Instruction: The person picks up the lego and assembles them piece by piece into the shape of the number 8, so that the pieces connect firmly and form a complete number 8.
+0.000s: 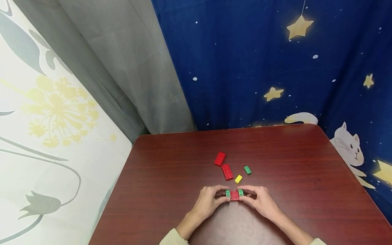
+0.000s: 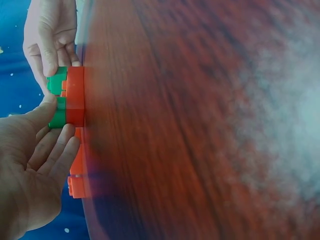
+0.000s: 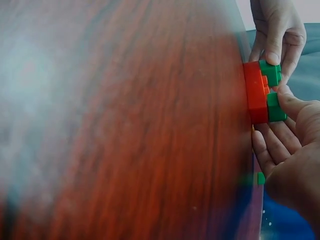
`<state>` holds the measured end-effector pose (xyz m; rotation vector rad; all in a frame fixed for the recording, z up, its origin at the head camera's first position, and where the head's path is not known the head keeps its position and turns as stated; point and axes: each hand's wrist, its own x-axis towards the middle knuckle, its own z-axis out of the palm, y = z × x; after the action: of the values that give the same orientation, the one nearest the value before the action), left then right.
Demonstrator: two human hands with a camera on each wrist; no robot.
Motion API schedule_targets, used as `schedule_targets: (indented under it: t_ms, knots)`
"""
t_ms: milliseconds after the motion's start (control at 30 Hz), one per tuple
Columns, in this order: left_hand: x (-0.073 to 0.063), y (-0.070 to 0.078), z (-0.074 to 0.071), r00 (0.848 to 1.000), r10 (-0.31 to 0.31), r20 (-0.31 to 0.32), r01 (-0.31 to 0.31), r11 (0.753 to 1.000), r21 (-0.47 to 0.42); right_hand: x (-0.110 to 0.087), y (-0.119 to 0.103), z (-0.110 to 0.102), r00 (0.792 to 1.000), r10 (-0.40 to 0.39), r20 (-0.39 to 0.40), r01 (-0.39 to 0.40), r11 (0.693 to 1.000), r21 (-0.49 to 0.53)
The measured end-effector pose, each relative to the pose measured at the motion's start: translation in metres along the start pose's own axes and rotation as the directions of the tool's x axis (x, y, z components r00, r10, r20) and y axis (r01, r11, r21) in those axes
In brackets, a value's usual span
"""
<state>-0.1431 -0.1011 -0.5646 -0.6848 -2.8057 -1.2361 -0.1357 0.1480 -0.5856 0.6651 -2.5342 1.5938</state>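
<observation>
Two hands meet over one small block build near the close side of the reddish-brown wooden table (image 1: 159, 194); its base is a red toy building brick (image 1: 234, 195) lying flat, with four studs bare in the middle; a two-stud green brick (image 1: 227, 193) sits crosswise on the base's left end, and a matching green brick (image 1: 240, 192) sits crosswise on its right end. The left hand (image 1: 207, 201) pinches the left green brick between thumb and index finger, thumb on the near end and index at the far end; the right hand (image 1: 261, 201) pinches the right green brick the same way; in both wrist views the other fingers lie side by side, slightly bent, below the pinch.

Four loose bricks lie beyond the build; a two-by-four red brick (image 1: 219, 159) is farthest, and a second two-by-four red brick (image 1: 227, 172) lies just beside it, though whether their corners touch I cannot tell; a two-stud yellow brick (image 1: 238, 179) is nearest the hands, and a two-stud green one (image 1: 247, 170) lies to its upper right. Pale sleeves (image 1: 173, 237) show at the lower edge; behind the table hang a grey curtain (image 1: 128, 68) and a blue, star-printed curtain (image 1: 239, 61).
</observation>
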Motion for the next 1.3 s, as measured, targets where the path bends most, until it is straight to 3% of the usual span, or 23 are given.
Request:
schedule_targets:
  t_ms: [533,900,1300]
  knots:
    - [-0.0001,0.0002,0.0014,1.0,0.016,-0.008,-0.015,1.0,0.018,-0.0012,0.0009,-0.0044,0.998,0.059,0.031,-0.061,0.997,0.052]
    - [-0.0004,-0.0007,0.0004,1.0,0.017,-0.009,-0.017,1.0,0.013,-0.0014,0.0032,0.003,0.998,-0.049,-0.042,0.049,0.999,0.005]
    - [-0.0011,-0.002,0.0007,1.0,0.031,0.0,-0.031,1.0,-0.005,-0.002,0.0046,0.0009,1.0,0.002,-0.002,-0.001,1.0,0.03]
